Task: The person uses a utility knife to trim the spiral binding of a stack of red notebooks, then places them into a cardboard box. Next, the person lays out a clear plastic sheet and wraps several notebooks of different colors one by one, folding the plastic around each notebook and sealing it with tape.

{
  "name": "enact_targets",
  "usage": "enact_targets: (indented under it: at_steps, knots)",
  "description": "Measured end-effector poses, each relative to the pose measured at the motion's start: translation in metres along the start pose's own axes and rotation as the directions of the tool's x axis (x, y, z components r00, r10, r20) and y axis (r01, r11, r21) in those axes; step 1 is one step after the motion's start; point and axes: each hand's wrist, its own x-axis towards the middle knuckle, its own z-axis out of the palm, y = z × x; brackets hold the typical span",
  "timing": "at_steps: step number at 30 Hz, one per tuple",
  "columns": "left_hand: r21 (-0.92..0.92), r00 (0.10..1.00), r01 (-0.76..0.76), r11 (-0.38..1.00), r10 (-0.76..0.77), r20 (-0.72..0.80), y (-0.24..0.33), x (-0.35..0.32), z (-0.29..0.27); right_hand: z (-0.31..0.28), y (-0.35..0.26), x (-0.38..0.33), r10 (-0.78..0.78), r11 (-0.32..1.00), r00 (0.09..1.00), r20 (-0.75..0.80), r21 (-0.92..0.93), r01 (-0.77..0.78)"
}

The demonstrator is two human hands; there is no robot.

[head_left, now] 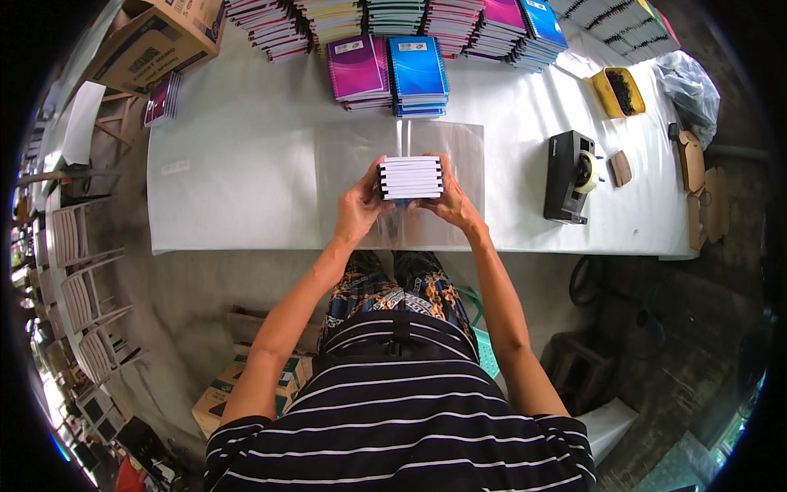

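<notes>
A small stack of spiral notebooks (411, 178) is held between my two hands, its white page edges turned up toward me and black binding showing at the sides. My left hand (359, 207) grips the left end, and my right hand (452, 201) closes on the right end. Beneath the stack lies a clear plastic sheet (463, 156) on the white tabletop (238, 189). Just beyond it are a pile of purple notebooks (358, 67) and a pile of blue notebooks (418, 70).
Tall rows of notebooks (393, 16) line the far edge. At the right are a black tape dispenser (566, 176), a small brown block (620, 169), a yellow tub (602, 92) of dark bits and a plastic bag (689, 90). A cardboard box (147, 49) stands far left.
</notes>
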Motion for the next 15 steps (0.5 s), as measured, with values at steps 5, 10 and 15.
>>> enact_targets:
  at_steps: [5, 10, 15]
  knots:
    - [-0.084, 0.975, -0.006, 0.996, 0.024, 0.221, 0.013, 0.014, -0.027, -0.005, -0.002, 0.003, 0.027, 0.998, 0.999, 0.021, 0.047, -0.028]
    - [-0.207, 0.98, 0.062, 0.976, -0.02, 0.2, 0.027, 0.047, -0.039, -0.004, -0.006, 0.003, 0.04, 0.994, 0.999, 0.024, 0.099, -0.042]
    - [-0.254, 0.971, 0.085, 0.963, -0.024, 0.237, 0.028, 0.054, -0.039, -0.004, -0.001, 0.003, 0.038, 0.996, 0.999, 0.026, 0.075, -0.04]
